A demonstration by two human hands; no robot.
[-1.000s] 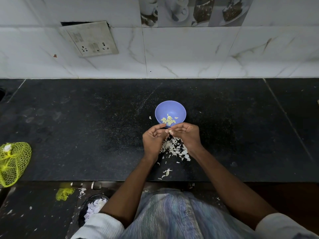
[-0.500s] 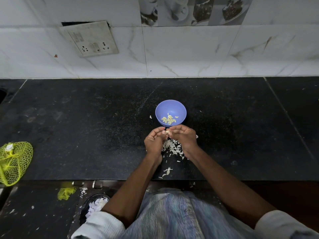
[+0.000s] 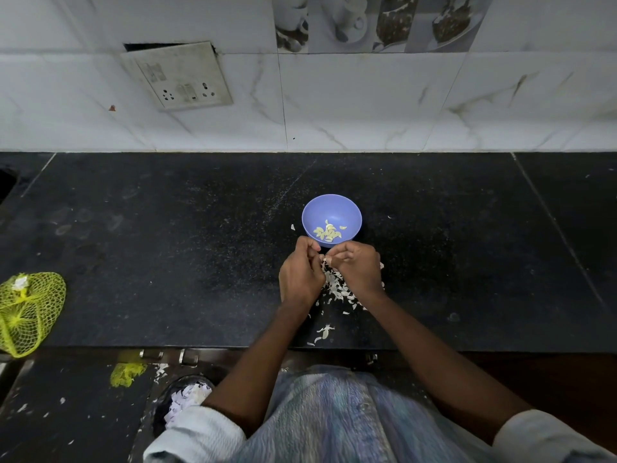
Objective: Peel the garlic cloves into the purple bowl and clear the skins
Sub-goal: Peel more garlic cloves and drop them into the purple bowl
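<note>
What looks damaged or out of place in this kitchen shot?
The white wall socket plate hangs askew, exposing a dark gap above it. White garlic skins litter the black stone counter below the hands.

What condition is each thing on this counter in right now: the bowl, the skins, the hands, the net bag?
Purple bowl: upright on the counter, holding a few peeled cloves.
Garlic skins: scattered loose on the counter, not cleared.
Left hand: fingers curled, pinching a small clove.
Right hand: fingers curled, pinching the same clove.
Yellow net bag: lying slack at the counter's left edge.
</note>
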